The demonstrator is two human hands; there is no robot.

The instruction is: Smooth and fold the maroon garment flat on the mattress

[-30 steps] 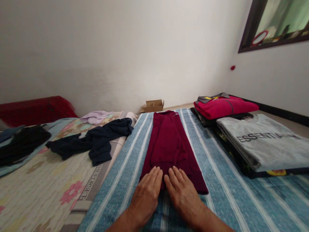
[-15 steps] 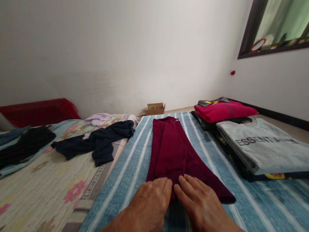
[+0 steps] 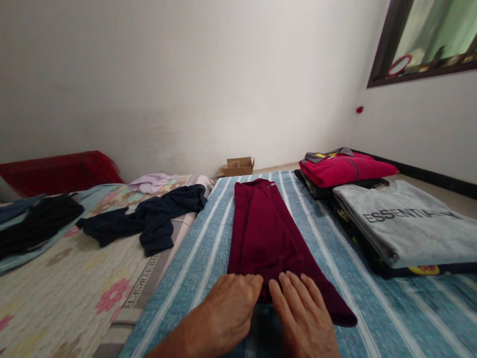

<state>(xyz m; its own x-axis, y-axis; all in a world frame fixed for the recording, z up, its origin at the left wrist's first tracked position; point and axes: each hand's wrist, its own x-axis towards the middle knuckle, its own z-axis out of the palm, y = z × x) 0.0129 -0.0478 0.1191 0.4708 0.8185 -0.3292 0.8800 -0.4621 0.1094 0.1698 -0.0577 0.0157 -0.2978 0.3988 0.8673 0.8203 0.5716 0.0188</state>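
A maroon garment [image 3: 266,233], folded into a long narrow strip, lies lengthwise on the blue striped bedsheet [image 3: 208,258]. My left hand [image 3: 227,313] and my right hand [image 3: 303,318] rest side by side, palms down, at its near end. The fingertips of both hands lie on the fabric's near edge. Fingers are together and mostly flat; neither hand has fabric clearly gripped.
Right of the garment sit a folded grey "ESSENTIALS" shirt [image 3: 406,223] on a stack and a folded red top [image 3: 345,166] on another. On the floral sheet [image 3: 67,283] at left lie a navy garment [image 3: 149,219], a black one [image 3: 33,223] and a lilac one [image 3: 152,181]. A cardboard box [image 3: 238,166] stands by the wall.
Both hands slid back toward me along the maroon garment to its near edge, and the garment's lower right corner now spreads out farther to the right.
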